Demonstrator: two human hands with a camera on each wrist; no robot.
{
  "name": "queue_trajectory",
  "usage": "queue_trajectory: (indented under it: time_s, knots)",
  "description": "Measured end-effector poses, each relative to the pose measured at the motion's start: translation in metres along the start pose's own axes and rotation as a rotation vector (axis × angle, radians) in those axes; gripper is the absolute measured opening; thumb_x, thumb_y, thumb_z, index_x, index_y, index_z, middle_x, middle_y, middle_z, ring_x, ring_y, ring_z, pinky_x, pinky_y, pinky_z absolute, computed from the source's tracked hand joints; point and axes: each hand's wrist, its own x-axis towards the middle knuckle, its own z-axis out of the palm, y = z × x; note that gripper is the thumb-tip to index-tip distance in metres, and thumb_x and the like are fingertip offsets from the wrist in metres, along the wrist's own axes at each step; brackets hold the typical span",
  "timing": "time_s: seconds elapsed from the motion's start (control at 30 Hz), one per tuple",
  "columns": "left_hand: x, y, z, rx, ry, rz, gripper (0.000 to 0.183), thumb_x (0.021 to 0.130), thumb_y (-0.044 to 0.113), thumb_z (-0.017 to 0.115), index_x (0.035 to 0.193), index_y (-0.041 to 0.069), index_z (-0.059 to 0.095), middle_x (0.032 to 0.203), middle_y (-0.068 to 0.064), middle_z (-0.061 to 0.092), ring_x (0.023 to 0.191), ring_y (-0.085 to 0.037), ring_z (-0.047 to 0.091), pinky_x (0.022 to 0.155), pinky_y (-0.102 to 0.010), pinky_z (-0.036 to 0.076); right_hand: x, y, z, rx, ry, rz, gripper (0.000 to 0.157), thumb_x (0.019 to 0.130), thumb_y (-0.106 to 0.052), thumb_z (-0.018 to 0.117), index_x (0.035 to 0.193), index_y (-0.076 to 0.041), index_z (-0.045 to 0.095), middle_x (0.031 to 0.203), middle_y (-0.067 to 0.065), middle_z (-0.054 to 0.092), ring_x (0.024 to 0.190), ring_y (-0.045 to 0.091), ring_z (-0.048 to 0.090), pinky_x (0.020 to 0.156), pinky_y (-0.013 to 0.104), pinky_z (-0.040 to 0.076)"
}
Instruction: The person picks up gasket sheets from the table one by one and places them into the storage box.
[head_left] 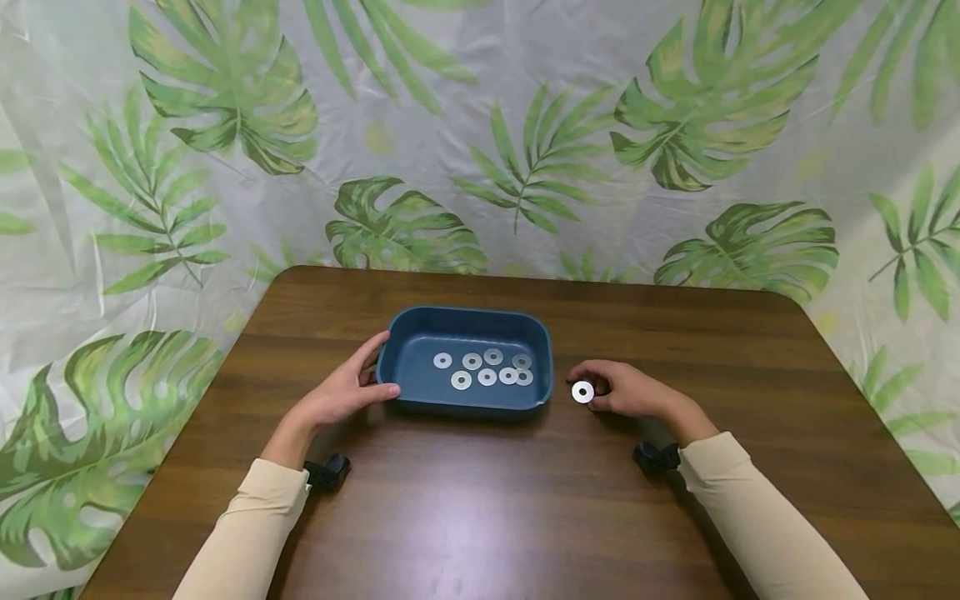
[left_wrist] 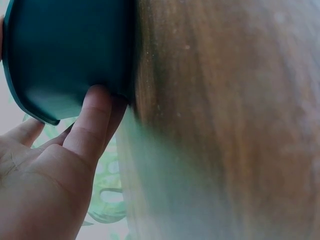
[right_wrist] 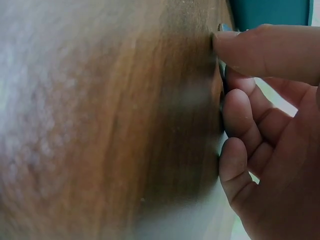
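Note:
Several flat silver washers (head_left: 461, 380) lie on the floor of a blue rectangular tray (head_left: 465, 409), two of them overlapping near its right end. My left hand (head_left: 341, 392) grips the tray's left end, thumb at the front corner and fingers toward the back. In the left wrist view the fingers (left_wrist: 91, 117) press against the tray's outer wall (left_wrist: 70, 55). Just right of the tray, my right hand (head_left: 630, 390) pinches one washer (head_left: 582, 392), its face turned up toward the head camera. From the right wrist, the thumb (right_wrist: 270, 50) mostly hides that washer, and the curled fingertips are right at the tabletop.
The brown wooden table (head_left: 480, 500) has rounded far corners. Behind it hangs a pale cloth (head_left: 525, 167) printed with green leaves. A dark wrist camera (head_left: 327, 472) sits by the left cuff, and another wrist camera (head_left: 656, 457) by the right.

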Motion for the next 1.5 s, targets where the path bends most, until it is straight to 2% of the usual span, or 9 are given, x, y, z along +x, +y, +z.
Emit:
queue_trajectory:
  time_s: [0.3, 0.5, 0.73, 1.0, 1.2, 1.5]
  knots:
    - [0.0, 0.001, 0.0, -0.018, -0.001, 0.011, 0.089, 0.095, 0.015, 0.066, 0.161, 0.013, 0.007, 0.165, -0.024, 0.016, 0.143, -0.048, 0.037, 0.111, -0.056, 0.039, 0.0, 0.0, -0.001, -0.028, 0.019, -0.003, 0.033, 0.086, -0.003, 0.071, 0.119, -0.006, 0.065, 0.103, 0.005, 0.066, 0.087, 0.011, 0.055, 0.078, 0.025, 0.048]
    - [0.0, 0.002, 0.0, -0.025, -0.001, 0.011, 0.088, 0.095, 0.014, 0.066, 0.161, 0.013, 0.006, 0.165, -0.023, 0.016, 0.143, -0.047, 0.037, 0.11, -0.053, 0.041, 0.0, 0.0, 0.0, -0.003, 0.048, 0.008, 0.032, 0.086, -0.006, 0.074, 0.117, -0.004, 0.066, 0.099, 0.005, 0.067, 0.085, 0.01, 0.055, 0.075, 0.023, 0.047]
    - [0.0, 0.004, -0.001, -0.021, 0.0, -0.002, 0.089, 0.095, 0.015, 0.066, 0.161, 0.015, 0.006, 0.165, -0.022, 0.015, 0.143, -0.047, 0.037, 0.111, -0.054, 0.04, 0.0, -0.001, -0.003, 0.007, 0.058, 0.02, 0.031, 0.086, -0.008, 0.074, 0.116, -0.007, 0.066, 0.093, 0.003, 0.065, 0.082, 0.009, 0.054, 0.074, 0.022, 0.046]
    - [0.0, 0.005, 0.001, -0.016, -0.001, -0.009, 0.089, 0.095, 0.015, 0.066, 0.161, 0.014, 0.007, 0.165, -0.022, 0.015, 0.143, -0.047, 0.037, 0.111, -0.053, 0.04, 0.003, -0.004, -0.016, 0.032, 0.071, 0.011, 0.03, 0.088, -0.009, 0.073, 0.117, -0.008, 0.065, 0.096, 0.004, 0.066, 0.082, 0.01, 0.056, 0.073, 0.023, 0.047]
    - [0.0, 0.005, 0.001, -0.008, 0.005, -0.018, 0.089, 0.095, 0.016, 0.066, 0.161, 0.015, 0.007, 0.165, -0.022, 0.015, 0.144, -0.047, 0.036, 0.112, -0.055, 0.039, 0.008, -0.012, -0.03, 0.089, 0.13, -0.016, 0.03, 0.088, -0.008, 0.073, 0.118, -0.006, 0.066, 0.099, 0.008, 0.068, 0.084, 0.011, 0.057, 0.074, 0.023, 0.049]
    - [-0.001, 0.006, 0.002, 0.0, 0.009, -0.033, 0.089, 0.096, 0.018, 0.066, 0.161, 0.016, 0.005, 0.166, -0.022, 0.012, 0.146, -0.046, 0.033, 0.114, -0.057, 0.035, 0.03, -0.027, -0.047, 0.115, 0.202, -0.017, 0.034, 0.09, -0.01, 0.072, 0.122, -0.004, 0.064, 0.102, 0.014, 0.069, 0.085, 0.015, 0.06, 0.078, 0.027, 0.052]
